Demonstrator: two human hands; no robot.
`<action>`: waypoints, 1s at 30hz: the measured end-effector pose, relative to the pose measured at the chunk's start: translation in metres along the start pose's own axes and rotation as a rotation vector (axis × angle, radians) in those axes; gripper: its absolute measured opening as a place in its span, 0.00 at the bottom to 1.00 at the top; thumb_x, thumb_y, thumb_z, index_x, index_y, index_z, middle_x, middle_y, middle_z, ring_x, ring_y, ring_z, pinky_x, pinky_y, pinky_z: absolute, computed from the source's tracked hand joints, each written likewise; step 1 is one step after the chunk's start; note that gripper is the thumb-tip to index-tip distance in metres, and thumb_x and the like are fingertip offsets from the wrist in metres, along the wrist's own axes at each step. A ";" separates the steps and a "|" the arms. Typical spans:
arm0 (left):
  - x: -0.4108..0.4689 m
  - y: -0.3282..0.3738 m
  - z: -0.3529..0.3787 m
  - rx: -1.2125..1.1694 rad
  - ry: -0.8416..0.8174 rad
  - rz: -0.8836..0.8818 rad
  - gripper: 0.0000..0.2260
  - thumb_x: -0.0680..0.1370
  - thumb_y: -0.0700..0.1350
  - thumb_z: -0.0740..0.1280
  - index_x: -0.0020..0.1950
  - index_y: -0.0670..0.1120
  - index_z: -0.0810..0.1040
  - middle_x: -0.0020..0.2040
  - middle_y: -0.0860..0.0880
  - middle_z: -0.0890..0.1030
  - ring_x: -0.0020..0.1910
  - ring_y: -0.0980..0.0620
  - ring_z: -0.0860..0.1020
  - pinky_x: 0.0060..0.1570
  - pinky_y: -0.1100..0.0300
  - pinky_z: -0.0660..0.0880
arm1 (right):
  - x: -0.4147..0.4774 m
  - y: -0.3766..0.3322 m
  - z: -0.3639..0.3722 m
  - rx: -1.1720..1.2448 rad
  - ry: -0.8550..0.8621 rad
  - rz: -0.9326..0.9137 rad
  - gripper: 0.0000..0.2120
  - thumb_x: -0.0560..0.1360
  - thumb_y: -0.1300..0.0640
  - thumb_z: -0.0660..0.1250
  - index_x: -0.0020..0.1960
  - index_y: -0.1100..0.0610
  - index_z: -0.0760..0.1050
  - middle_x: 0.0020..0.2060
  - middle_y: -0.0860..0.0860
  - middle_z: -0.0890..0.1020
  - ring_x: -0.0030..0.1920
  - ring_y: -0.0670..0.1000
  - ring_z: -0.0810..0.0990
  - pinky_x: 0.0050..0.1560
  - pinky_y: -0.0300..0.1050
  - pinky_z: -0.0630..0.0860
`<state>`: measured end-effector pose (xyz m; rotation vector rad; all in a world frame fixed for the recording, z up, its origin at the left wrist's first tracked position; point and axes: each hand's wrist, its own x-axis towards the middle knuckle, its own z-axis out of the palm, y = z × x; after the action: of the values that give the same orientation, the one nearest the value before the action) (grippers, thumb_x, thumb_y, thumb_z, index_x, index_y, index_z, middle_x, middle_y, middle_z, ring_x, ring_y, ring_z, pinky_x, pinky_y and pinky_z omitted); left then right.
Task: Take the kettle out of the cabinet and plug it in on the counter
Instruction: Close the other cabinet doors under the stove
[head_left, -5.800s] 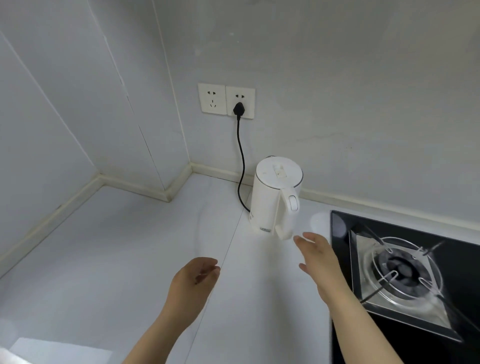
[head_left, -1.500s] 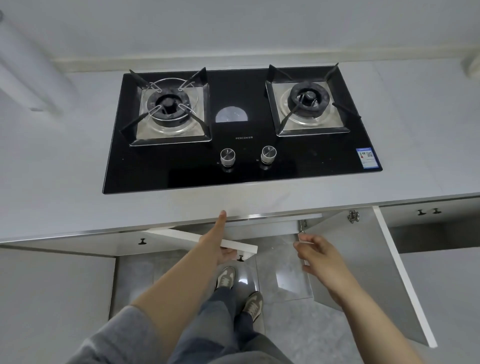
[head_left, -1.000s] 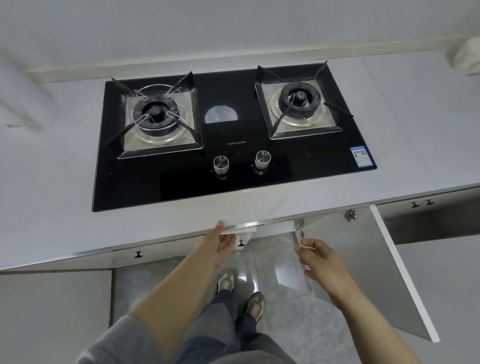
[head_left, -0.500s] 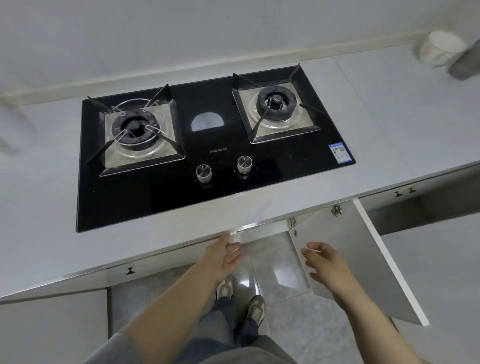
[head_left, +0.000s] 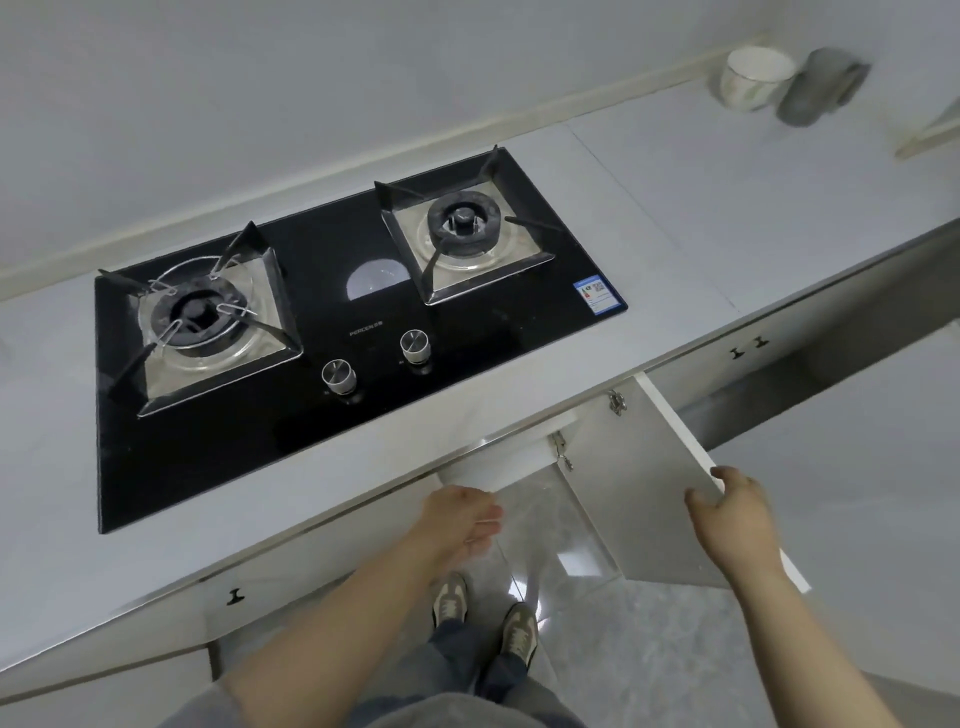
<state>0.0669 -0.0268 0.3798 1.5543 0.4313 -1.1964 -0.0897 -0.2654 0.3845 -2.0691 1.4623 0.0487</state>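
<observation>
A grey worktop (head_left: 675, 208) runs across the view, seen from above, with a black glass gas hob (head_left: 311, 364) set into its left half. Below the worktop's front edge, near the middle, the left hand (head_left: 460, 519) hangs with its fingers loosely curled and nothing in it. It is just beside the left cabinet door (head_left: 511, 454), which is almost closed; whether the two touch cannot be told. To the right, the right cabinet door (head_left: 623, 493) swings well out over the floor. The right hand (head_left: 732, 519) pinches its outer edge, thumb on one face and fingers on the other. At the worktop's far right corner stand a white cup (head_left: 753, 78) and a grey mug (head_left: 815, 91). The kettle is not in view, and the worktop hides the cabinet's inside. The step in hand appears to be working the cabinet doors. If the kettle is inside, the next move likely calls for stooping to see in and reaching with the free left hand.
</observation>
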 end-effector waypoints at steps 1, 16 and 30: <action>0.000 0.000 0.005 0.024 -0.003 0.013 0.03 0.78 0.42 0.65 0.47 0.43 0.75 0.47 0.43 0.81 0.45 0.47 0.79 0.45 0.55 0.76 | 0.003 0.007 -0.001 -0.012 -0.003 0.014 0.24 0.74 0.60 0.65 0.69 0.65 0.68 0.66 0.64 0.70 0.64 0.64 0.70 0.61 0.53 0.69; -0.002 -0.006 0.021 0.142 -0.018 0.047 0.05 0.76 0.42 0.66 0.50 0.41 0.75 0.44 0.44 0.82 0.47 0.45 0.80 0.58 0.47 0.75 | 0.005 0.061 0.013 -0.137 -0.073 0.154 0.34 0.69 0.51 0.70 0.70 0.61 0.64 0.68 0.58 0.68 0.68 0.61 0.66 0.63 0.59 0.69; -0.008 -0.015 -0.011 0.095 0.040 0.024 0.03 0.78 0.40 0.64 0.48 0.41 0.75 0.46 0.42 0.81 0.47 0.43 0.78 0.60 0.47 0.74 | -0.029 0.018 0.034 -0.089 -0.258 0.190 0.26 0.71 0.43 0.65 0.61 0.61 0.74 0.60 0.60 0.73 0.58 0.60 0.75 0.48 0.45 0.69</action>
<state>0.0571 -0.0090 0.3776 1.6628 0.3856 -1.1837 -0.1063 -0.2280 0.3593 -1.9027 1.5113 0.4471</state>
